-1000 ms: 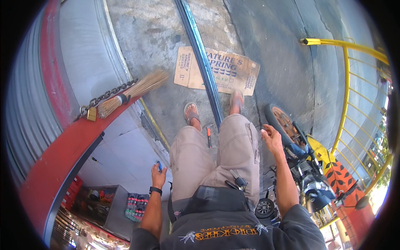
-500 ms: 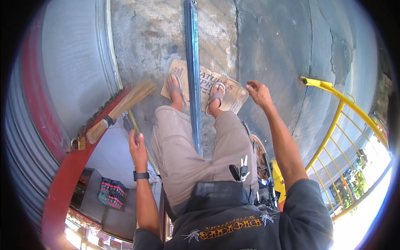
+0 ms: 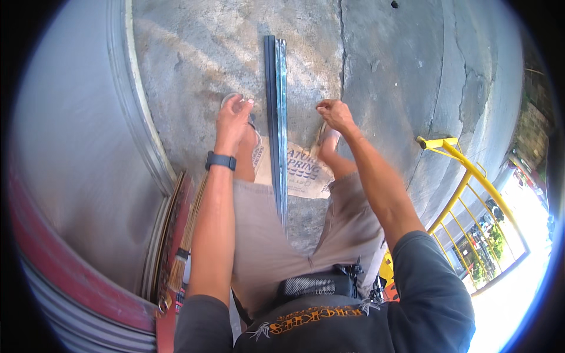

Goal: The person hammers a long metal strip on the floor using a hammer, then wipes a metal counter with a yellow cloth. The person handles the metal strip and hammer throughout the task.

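Two long, narrow metal bars (image 3: 276, 117), dark with a bluish sheen, lie side by side between my feet, running lengthwise toward my knees. They cross a printed piece of brown cardboard (image 3: 306, 183) on the ground. Left of the bars, my left hand (image 3: 233, 120) hovers in front of my left foot, fingers bent but apart, holding nothing I can see; a dark watch (image 3: 220, 160) is on that wrist. To their right, my right hand (image 3: 335, 115) is above my right foot with its fingers curled together, nothing showing in them. Neither hand appears to touch the bars.
A yellow railing (image 3: 477, 170) stands to the right. A straw broom (image 3: 179, 265) leans beside my left arm, by a red frame (image 3: 168, 329). A pale panel (image 3: 70, 135) rises along the left, and cracked concrete ground (image 3: 394, 76) spreads ahead.
Both hands have moved inward and forward, toward the bars. My body leans further ahead, and the far ends of the bars now show, with the two bars seen slightly apart there.
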Tool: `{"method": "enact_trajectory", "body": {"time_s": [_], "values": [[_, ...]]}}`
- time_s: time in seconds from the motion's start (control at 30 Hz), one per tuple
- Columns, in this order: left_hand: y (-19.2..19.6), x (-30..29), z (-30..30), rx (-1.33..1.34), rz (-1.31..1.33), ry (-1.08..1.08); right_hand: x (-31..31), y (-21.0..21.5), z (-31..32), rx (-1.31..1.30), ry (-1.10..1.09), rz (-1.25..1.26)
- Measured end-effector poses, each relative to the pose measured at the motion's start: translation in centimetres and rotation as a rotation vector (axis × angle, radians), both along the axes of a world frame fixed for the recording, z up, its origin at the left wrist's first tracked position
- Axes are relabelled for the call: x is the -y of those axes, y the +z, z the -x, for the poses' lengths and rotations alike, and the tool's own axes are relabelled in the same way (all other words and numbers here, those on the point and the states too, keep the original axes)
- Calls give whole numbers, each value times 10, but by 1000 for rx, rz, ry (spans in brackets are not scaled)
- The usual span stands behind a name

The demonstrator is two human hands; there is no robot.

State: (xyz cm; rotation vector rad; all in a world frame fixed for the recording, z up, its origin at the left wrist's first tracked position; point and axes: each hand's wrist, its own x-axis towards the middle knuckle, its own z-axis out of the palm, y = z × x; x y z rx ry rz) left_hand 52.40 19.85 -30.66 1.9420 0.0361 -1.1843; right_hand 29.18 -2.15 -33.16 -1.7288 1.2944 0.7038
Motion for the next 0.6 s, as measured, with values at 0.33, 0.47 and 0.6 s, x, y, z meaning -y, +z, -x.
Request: {"method": "enact_trajectory", "body": {"time_s": [0.33,0.47,0.6], "values": [[-168,64,-17,-27,-233,-204,29,-171,-86,42,64,-25],[-220,80,-6,-20,-206,-158,35,-204,-100,6,68,-71],[-246,104,-4,58,-194,-249,44,-232,-110,57,33,-81]]}}
